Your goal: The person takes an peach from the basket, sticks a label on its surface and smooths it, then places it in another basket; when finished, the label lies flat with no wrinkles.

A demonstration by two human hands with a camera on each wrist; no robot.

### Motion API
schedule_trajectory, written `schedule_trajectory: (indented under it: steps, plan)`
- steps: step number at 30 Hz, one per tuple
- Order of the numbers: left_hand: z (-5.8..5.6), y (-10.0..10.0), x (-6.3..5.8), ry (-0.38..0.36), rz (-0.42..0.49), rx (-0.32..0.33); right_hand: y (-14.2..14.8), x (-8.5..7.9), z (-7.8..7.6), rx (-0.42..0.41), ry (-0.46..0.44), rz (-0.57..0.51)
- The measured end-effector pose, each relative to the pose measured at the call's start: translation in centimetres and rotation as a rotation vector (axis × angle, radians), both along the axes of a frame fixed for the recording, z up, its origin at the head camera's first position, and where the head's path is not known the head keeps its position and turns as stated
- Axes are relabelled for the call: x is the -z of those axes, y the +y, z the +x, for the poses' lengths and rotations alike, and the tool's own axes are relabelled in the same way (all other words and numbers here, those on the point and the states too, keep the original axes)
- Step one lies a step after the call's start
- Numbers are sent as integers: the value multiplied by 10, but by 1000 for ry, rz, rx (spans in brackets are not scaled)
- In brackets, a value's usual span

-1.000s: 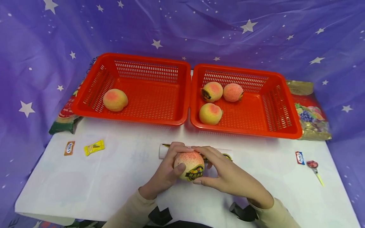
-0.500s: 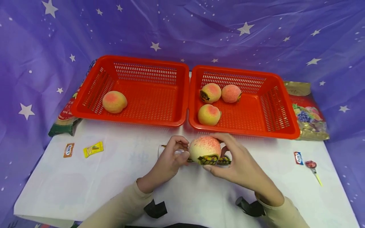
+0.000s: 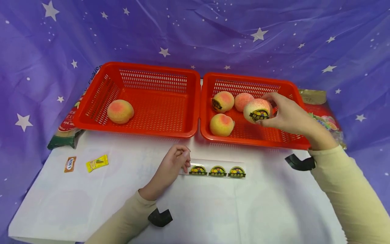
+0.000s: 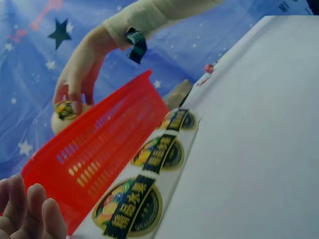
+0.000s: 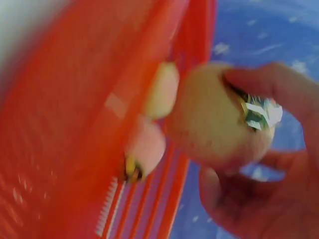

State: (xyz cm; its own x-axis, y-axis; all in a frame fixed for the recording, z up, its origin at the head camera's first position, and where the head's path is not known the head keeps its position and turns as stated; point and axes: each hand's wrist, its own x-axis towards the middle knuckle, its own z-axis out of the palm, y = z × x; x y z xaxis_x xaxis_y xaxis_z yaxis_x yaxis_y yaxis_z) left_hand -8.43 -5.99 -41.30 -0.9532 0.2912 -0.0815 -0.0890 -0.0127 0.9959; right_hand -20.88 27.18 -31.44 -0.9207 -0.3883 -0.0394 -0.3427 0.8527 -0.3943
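My right hand (image 3: 289,113) holds a peach (image 3: 249,107) over the right red basket (image 3: 304,142), thumb and fingers around its side. A black label with fruit and gold writing sticks to that peach (image 5: 204,114); in the right wrist view it shines with glare. Below it in the basket lie three more peaches: a labelled one (image 3: 226,100), a pink one (image 3: 242,100) and a yellowish one (image 3: 220,126). My left hand (image 3: 170,164), fingers loosely curled, rests at the left end of a clear strip of fruit labels (image 3: 213,163) and holds nothing visible.
A left red basket (image 3: 146,133) contains a single peach (image 3: 120,112). An orange-brown candy (image 3: 70,164) and a yellow candy (image 3: 97,163) lie at the left of the white table (image 3: 207,210). Printed bags (image 3: 64,135) stick out behind the baskets' outer ends.
The peach has gone from between both hands up and right, over the right basket, in my right hand. My left hand has let go and drawn slightly left, uncovering the label strip.
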Motion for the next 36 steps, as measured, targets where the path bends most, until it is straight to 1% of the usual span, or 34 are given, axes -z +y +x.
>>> schedule_trajectory:
  steps: [2,4,6,9,12,14,18,22,28,33,36]
  plan:
    - [-3,-2,5,-10,19,-21,4,2,-18,-67,-30,54]
    - [-5,-5,10,-11,57,-35,7,6,-32,-132,-58,101]
    - [-8,-9,14,-1,107,-45,8,11,-42,-182,-94,132]
    - [-10,-15,19,6,172,-66,5,19,-50,-229,-152,169]
    - [-12,-19,21,14,206,-84,0,24,-54,-247,-176,190]
    - [-13,-21,21,16,213,-94,-4,26,-55,-253,-167,193]
    - [-13,-22,20,7,209,-114,-11,29,-59,-275,-151,189]
    - [-14,-23,20,-16,213,-131,-16,36,-62,-296,-171,219]
    - [-15,-23,20,-35,204,-139,-21,43,-63,-291,-225,267]
    - [-16,-24,20,-35,194,-140,-23,43,-62,-276,-237,339]
    - [-16,-25,20,-34,173,-145,-23,42,-63,-270,-257,370]
